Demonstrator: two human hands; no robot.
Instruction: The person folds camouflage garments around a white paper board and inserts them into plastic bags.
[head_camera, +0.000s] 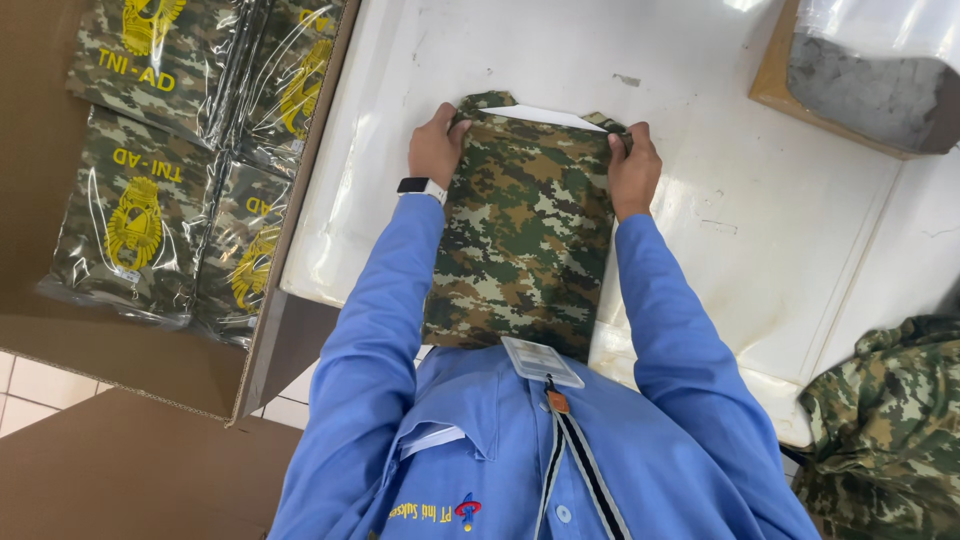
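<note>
A white worktop (800, 260) fills the middle and right of the view, with pale floor tiles showing at the lower left. Off the worktop's left edge stands an open cardboard box (40, 200) holding flat camouflage garments sealed in clear plastic bags (140, 230), each with a yellow emblem, laid side by side and overlapping. At the worktop's near edge, toward its left half, lies a folded camouflage garment (520, 250), its near end hanging just over the edge against the person's blue shirt (480, 450). The left hand (436, 148), with a dark watch (421, 187) on its wrist, is closed on the garment's far left corner, fingers curled over the fabric. A white sheet (545, 116) peeks out from under the garment's far edge, between the two hands. The right hand (633, 170) grips the far right corner the same way. An identity card on a striped lanyard (540, 362) rests on the shirt just below the garment. At the worktop's far right corner sits a brown board carrying a grey block under clear plastic (870, 85). Beside the near right corner lies a loose heap of camouflage cloth (885, 420).
</note>
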